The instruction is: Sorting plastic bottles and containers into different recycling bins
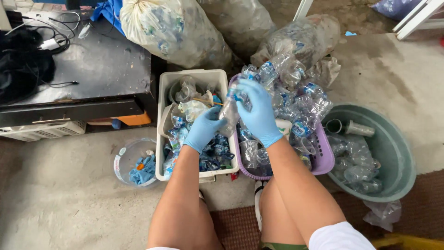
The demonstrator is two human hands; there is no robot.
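Your left hand point(203, 129) and right hand point(259, 113), both gloved, grip one clear bottle point(229, 111). Risk: wet plastic slips, dropping between white bin point(194, 76) and purple basket point(326, 162).

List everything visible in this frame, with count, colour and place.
Clear plastic bottle: one, blue-labelled, held between both hands.
White bin: one, centre, holding labels and plastic scraps.
Purple basket: one, right of the bin, heaped with clear bottles.
Green basin: one, far right, holding crushed bottles.
Clear bowl: one, left of the bin, holding blue caps.
Sacks of bottles: several, translucent, top.
Black table: one, upper left, with cables.
Left hand: blue glove, gripping the bottle's lower part.
Right hand: blue glove, on the bottle's top.
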